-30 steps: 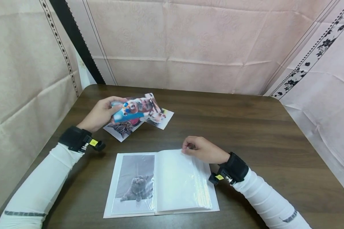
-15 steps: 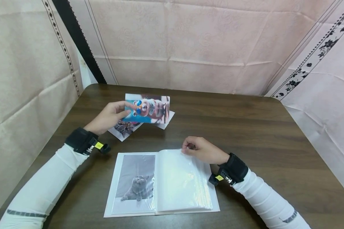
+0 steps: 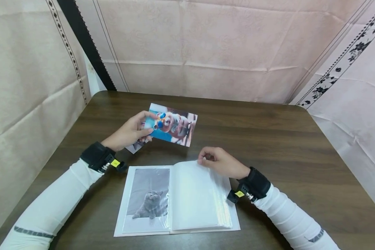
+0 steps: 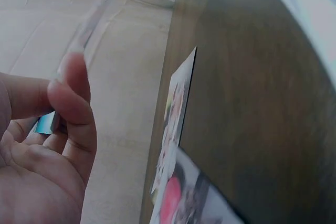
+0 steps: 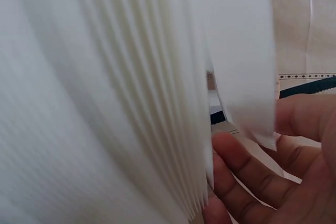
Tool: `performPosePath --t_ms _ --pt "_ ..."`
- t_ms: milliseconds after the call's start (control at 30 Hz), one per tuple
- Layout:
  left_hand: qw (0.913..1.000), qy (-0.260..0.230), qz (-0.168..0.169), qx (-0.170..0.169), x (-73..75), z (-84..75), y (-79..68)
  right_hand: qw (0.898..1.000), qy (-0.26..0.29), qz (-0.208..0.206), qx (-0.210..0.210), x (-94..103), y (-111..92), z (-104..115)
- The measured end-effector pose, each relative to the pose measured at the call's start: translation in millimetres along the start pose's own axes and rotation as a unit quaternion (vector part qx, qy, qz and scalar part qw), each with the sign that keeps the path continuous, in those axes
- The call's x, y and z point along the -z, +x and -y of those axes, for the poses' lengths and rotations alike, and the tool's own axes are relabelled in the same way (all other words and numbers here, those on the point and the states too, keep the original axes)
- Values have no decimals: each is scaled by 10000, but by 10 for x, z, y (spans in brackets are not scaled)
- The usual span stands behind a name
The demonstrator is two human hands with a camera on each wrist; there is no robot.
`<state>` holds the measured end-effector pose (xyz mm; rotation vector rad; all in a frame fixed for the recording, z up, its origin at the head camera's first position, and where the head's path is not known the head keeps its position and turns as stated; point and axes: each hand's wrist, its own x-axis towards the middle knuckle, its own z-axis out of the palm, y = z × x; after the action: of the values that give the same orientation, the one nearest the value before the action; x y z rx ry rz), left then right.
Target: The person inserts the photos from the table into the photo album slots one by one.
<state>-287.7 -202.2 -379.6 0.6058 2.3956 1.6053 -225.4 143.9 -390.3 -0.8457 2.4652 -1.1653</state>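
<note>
My left hand pinches a photo by its left end, thumb on the printed side. It shows a furry animal on a blue ground and is raised over the far left of the table. A photo album lies open near the front edge, a grey cat picture in its left sleeve. The right page looks blank white. At that page's top edge my right hand pinches the leaf; the right wrist view has the leaf lifted apart from the other pages.
Beneath the held photo lie more photos; a corner of a cat photo peeks out in the head view. From the left wrist, another photo shows beside it. The brown wooden table ends at a hanging pale cloth.
My left hand has lifted the blue photo off the others and carried it rightward, turning it slightly clockwise. My right hand stays at the album page's top edge.
</note>
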Motion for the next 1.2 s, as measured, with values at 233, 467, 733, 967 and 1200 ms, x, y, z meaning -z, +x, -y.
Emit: performPosePath --t_ms 233,467,733,967,1200 --pt "9996 112 254 -42 -90 4 24 9998 128 -109 67 4 -1 40" --pt "9989 73 464 26 -119 40 42 9995 247 -175 101 30 -14 94" --pt "9986 131 504 -97 -153 95 62 9993 272 -238 -8 36 -34 146" --pt "9990 40 413 -170 -145 105 67 9993 279 -222 90 41 -41 158" --pt "9986 153 494 -133 -155 124 70 9993 257 -281 57 34 -49 166"
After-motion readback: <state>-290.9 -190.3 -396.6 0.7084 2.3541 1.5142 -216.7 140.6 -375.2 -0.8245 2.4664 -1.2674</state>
